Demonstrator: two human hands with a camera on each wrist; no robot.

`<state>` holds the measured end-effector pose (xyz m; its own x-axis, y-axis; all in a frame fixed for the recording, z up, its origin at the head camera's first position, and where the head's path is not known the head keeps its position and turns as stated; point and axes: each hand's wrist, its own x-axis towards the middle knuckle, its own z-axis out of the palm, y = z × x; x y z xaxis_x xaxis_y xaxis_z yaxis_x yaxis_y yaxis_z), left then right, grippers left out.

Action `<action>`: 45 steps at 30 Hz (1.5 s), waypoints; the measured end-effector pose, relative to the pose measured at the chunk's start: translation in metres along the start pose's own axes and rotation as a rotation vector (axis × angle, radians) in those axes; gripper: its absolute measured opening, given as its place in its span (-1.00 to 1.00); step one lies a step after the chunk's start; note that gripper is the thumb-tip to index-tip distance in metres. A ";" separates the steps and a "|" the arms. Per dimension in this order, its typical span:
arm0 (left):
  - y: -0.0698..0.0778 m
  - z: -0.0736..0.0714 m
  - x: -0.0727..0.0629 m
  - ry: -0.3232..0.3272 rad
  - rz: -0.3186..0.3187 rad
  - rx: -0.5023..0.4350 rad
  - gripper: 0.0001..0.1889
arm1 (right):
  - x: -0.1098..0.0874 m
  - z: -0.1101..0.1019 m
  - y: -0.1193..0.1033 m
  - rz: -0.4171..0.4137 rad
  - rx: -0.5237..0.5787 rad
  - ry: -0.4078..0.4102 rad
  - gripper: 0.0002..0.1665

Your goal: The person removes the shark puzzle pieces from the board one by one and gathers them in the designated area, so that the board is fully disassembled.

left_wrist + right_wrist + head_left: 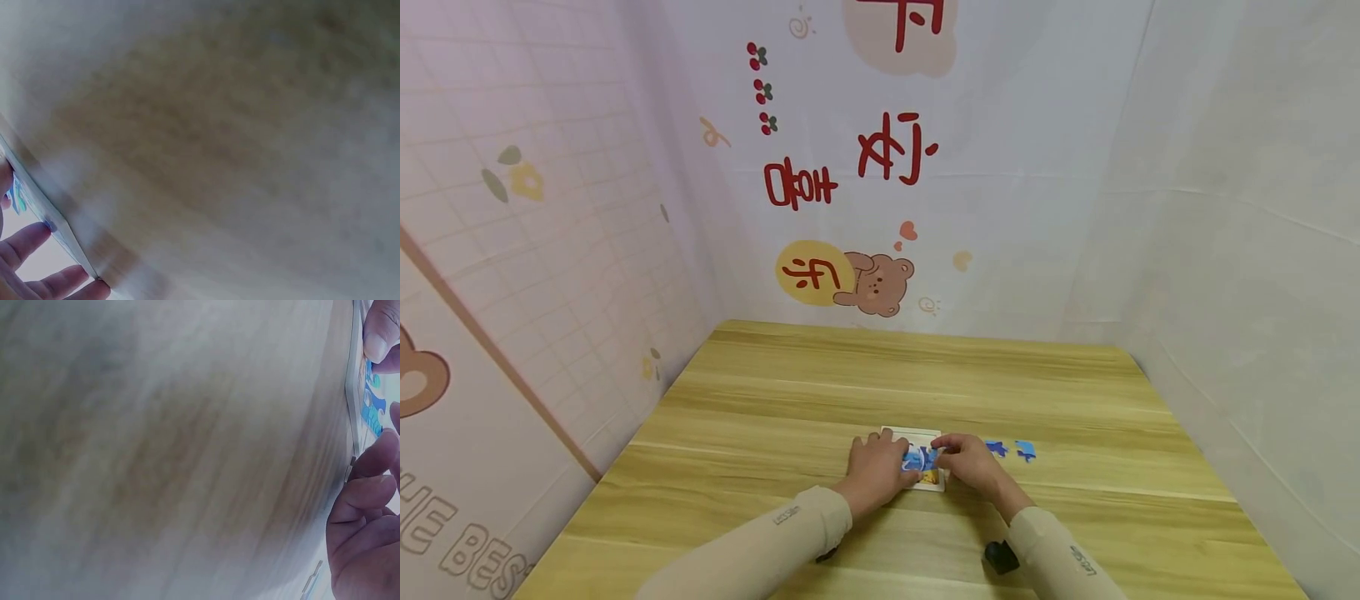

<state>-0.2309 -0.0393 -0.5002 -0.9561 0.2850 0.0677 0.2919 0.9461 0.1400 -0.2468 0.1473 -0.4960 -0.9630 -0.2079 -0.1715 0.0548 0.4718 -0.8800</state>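
A jigsaw puzzle point(917, 460) with blue pieces and a patch of orange lies in a shallow white-rimmed tray point(931, 487) on the wooden table. My left hand point(877, 468) rests over the tray's left side, fingers spread, some tips at the rim. In the right wrist view, its thumb point(377, 347) presses by the picture. At the tray's right edge is my right hand point(972, 463), with index finger and thumb bent toward the blue pieces; I cannot tell whether they pinch one. Its other fingers point(362, 500) are curled beside the rim.
Loose blue puzzle pieces lie right of my right hand, one piece point(996, 448) beside it and another piece point(1025, 451) farther out. A small black object point(1001, 557) shows by the right sleeve. The table point(820, 375) meets printed cloth walls point(1022, 250) at the back and sides.
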 end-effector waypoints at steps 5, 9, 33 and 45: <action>0.000 -0.001 0.000 0.001 -0.002 -0.005 -0.52 | 0.000 -0.002 -0.001 -0.026 -0.031 -0.013 -0.67; 0.000 0.000 0.000 0.003 -0.004 0.001 -0.52 | 0.000 -0.002 0.000 -0.068 -0.043 -0.038 -0.66; 0.000 0.004 0.002 -0.006 0.000 0.030 -0.49 | 0.004 0.003 0.001 -0.087 -0.119 0.024 -0.66; 0.002 0.004 0.001 0.006 -0.009 0.015 -0.52 | 0.005 0.000 0.004 -0.121 -0.128 0.023 -0.65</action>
<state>-0.2311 -0.0369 -0.5038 -0.9585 0.2756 0.0729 0.2829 0.9509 0.1254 -0.2511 0.1479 -0.5004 -0.9665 -0.2504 -0.0563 -0.0941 0.5500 -0.8298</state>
